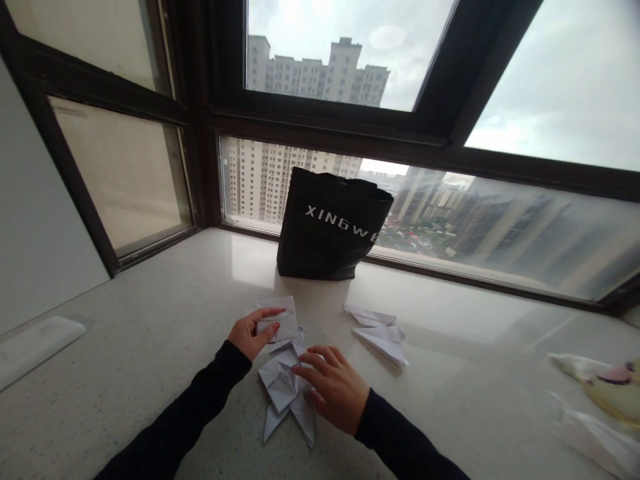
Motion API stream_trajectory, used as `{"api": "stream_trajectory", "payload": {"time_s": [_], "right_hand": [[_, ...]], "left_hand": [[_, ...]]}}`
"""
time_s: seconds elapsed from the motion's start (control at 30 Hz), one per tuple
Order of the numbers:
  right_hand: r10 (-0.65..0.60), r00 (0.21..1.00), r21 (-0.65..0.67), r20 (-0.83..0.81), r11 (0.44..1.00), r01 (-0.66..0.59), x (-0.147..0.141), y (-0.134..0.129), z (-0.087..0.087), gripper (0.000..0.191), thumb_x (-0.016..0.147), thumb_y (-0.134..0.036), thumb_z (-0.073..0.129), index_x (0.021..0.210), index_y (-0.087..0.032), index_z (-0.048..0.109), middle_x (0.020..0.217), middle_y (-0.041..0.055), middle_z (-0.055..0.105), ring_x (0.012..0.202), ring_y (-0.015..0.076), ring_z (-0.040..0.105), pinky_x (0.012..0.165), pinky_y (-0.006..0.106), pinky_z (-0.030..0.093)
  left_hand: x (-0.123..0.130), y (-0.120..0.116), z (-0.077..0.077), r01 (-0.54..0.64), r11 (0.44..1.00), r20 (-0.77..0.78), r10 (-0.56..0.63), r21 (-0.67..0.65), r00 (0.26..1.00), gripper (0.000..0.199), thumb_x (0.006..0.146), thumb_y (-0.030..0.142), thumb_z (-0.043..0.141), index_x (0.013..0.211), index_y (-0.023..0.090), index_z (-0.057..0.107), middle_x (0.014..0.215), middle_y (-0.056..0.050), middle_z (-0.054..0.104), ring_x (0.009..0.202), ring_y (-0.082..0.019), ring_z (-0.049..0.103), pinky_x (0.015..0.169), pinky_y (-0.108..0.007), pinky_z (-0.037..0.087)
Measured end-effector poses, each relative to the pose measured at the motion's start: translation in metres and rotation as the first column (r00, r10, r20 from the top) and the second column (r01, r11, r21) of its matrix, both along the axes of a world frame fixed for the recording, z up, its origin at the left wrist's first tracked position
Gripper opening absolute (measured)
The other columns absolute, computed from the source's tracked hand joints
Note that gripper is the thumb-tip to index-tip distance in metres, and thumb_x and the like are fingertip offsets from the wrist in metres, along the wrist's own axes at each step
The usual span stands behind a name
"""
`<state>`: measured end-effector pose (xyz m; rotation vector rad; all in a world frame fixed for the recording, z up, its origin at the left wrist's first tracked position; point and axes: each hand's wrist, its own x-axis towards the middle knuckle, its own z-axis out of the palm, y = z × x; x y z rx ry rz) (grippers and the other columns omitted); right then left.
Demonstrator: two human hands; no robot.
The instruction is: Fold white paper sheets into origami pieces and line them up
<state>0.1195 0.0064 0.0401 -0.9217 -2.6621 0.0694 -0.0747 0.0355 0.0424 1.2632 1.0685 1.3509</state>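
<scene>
A folded white paper square (287,327) is pinched between the thumb and fingers of my left hand (249,335). Just nearer to me lies a small heap of folded white papers (278,387), some with pointed ends sticking out toward me. Over the right side of this heap reaches my right hand (343,390), its fingers stretched out and apart. Its fingertips seem to touch the top papers, and the thumb lies low beside them. To the right, two folded paper planes (383,341) rest apart from the heap on the pale speckled counter (200,407).
A black paper bag (330,233) with white lettering stands behind my hands, against the window. At the right edge lies a plastic package (613,383) with a yellow and pink print. A white flat object (45,343) sits at the left.
</scene>
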Motion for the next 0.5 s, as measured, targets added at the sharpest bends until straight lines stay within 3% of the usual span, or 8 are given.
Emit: {"api": "stream_trajectory", "payload": {"time_s": [0.13, 0.33, 0.4, 0.5], "right_hand": [[0.016, 0.999, 0.022, -0.043, 1.0, -0.015, -0.005, 0.006, -0.002, 0.017, 0.076, -0.015, 0.049, 0.087, -0.024, 0.058, 0.085, 0.0016, 0.063, 0.084, 0.0182, 0.049, 0.075, 0.033, 0.035], [-0.048, 0.948, -0.022, -0.315, 0.999, 0.044, 0.002, 0.002, 0.021, 0.02, 0.079, -0.019, 0.045, 0.088, -0.024, 0.062, 0.084, 0.0053, 0.061, 0.076, 0.0167, 0.052, 0.066, 0.03, 0.04], [-0.122, 0.909, -0.09, -0.399, 0.992, 0.093, 0.008, -0.004, 0.027, 0.022, 0.08, -0.022, 0.043, 0.089, -0.022, 0.063, 0.075, 0.0061, 0.061, 0.067, 0.0155, 0.053, 0.059, 0.027, 0.042], [-0.242, 0.822, -0.294, -0.516, 0.951, 0.095, 0.017, -0.015, 0.03, 0.027, 0.081, -0.023, 0.038, 0.096, -0.02, 0.06, 0.056, 0.0012, 0.06, 0.05, 0.0123, 0.055, 0.053, 0.024, 0.044]], "left_hand": [[0.003, -0.004, 0.004, 0.005, 1.0, 0.007, -0.005, 0.016, 1.0, 0.036, 0.062, 0.036, 0.059, 0.09, 0.014, 0.061, 0.086, -0.004, 0.062, 0.066, -0.015, 0.057, 0.058, -0.029, 0.052], [-0.003, -0.004, 0.009, -0.036, 0.997, -0.017, 0.037, 0.069, 0.999, 0.031, 0.064, 0.03, 0.057, 0.09, 0.012, 0.06, 0.085, -0.005, 0.061, 0.069, -0.015, 0.055, 0.061, -0.023, 0.049], [-0.004, -0.004, 0.012, -0.063, 0.995, 0.036, 0.061, 0.077, 0.998, 0.041, 0.066, 0.029, 0.056, 0.104, 0.014, 0.05, 0.086, -0.005, 0.06, 0.065, -0.014, 0.055, 0.057, -0.024, 0.049], [-0.002, -0.005, 0.016, -0.096, 0.992, 0.155, 0.082, 0.086, 0.985, 0.061, 0.067, 0.029, 0.056, 0.12, 0.017, 0.029, 0.076, -0.002, 0.06, 0.049, -0.01, 0.052, 0.048, -0.024, 0.049]]}}
